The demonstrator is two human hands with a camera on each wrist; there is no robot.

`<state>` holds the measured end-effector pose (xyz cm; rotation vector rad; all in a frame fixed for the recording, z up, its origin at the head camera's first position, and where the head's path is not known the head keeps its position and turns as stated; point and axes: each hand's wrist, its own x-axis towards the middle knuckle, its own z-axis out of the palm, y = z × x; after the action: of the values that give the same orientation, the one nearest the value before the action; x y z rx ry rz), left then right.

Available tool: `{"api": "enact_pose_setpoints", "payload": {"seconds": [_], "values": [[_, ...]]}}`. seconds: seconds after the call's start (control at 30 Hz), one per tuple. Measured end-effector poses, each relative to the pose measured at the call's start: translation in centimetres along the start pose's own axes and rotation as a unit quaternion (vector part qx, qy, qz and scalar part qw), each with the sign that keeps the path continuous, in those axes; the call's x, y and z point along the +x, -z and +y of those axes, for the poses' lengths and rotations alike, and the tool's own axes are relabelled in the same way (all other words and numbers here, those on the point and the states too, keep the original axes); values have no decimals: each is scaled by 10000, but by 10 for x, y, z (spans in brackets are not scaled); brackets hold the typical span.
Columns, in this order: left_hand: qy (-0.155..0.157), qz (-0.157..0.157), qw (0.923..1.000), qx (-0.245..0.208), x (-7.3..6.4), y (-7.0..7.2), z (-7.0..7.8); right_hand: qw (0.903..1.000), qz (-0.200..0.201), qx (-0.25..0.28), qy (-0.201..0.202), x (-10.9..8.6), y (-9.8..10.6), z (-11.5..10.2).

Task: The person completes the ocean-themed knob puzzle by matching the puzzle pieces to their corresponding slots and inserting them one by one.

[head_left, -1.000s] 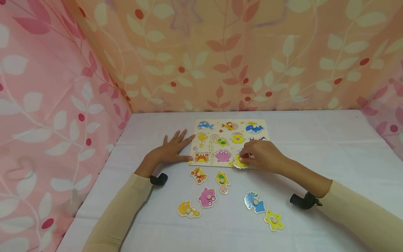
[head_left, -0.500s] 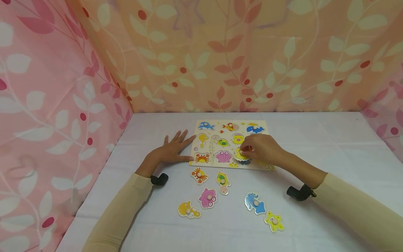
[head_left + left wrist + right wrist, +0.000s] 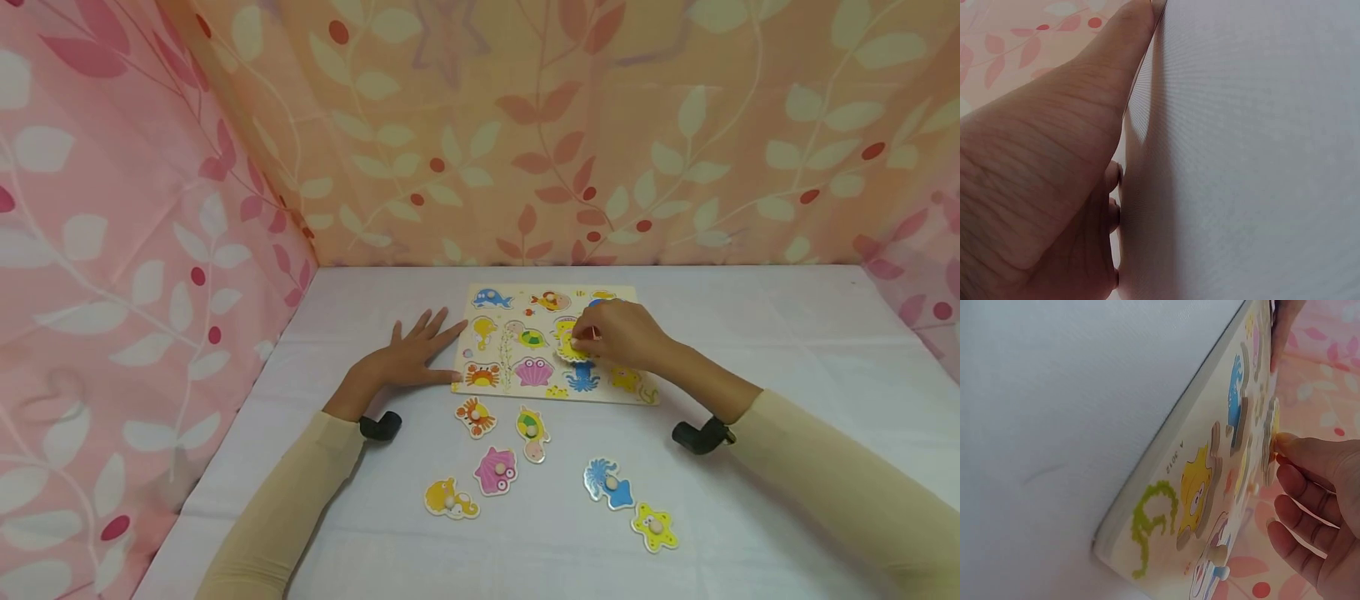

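Observation:
My right hand [image 3: 626, 333] pinches the knob of a yellow octopus puzzle piece [image 3: 572, 352], held over the yellow octopus picture on a wooden sea-animal puzzle board [image 3: 600, 395]. In the right wrist view, thumb and fingers hold the octopus piece [image 3: 1269, 440] just off the board, which shows a starfish recess [image 3: 1196, 494]. My left hand [image 3: 408, 354] lies spread on the table, with index finger and thumb at the board's left edge. The left wrist view shows its palm side [image 3: 1041, 181] low against the cloth. The right hand covers part of the board's right side.
In front of the board lie loose knobbed pieces: a crab [image 3: 476, 417], turtle [image 3: 532, 433], pink shell [image 3: 496, 472], seahorse [image 3: 450, 498], blue squid-like piece [image 3: 609, 483] and starfish [image 3: 655, 527]. A blue whale [image 3: 492, 298] and a fish [image 3: 551, 301] sit in the board's top row.
The right hand has carried the yellow octopus piece up the board, from the bottom row over the blue picture to the middle row. The left hand has stayed in place.

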<state>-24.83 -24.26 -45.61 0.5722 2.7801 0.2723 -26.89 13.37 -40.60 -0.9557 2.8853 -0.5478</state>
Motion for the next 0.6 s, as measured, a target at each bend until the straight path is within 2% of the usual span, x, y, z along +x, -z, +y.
{"api": "enact_pose_setpoints", "payload": {"seconds": [0.3,0.6], "values": [[-2,-14,10000,-30,-2,4,3,10000,77,-51,8,11,-1,4],[-42,21,10000,-34,-3,4,4,9995,-35,156,-258,21,-5,10]]}}
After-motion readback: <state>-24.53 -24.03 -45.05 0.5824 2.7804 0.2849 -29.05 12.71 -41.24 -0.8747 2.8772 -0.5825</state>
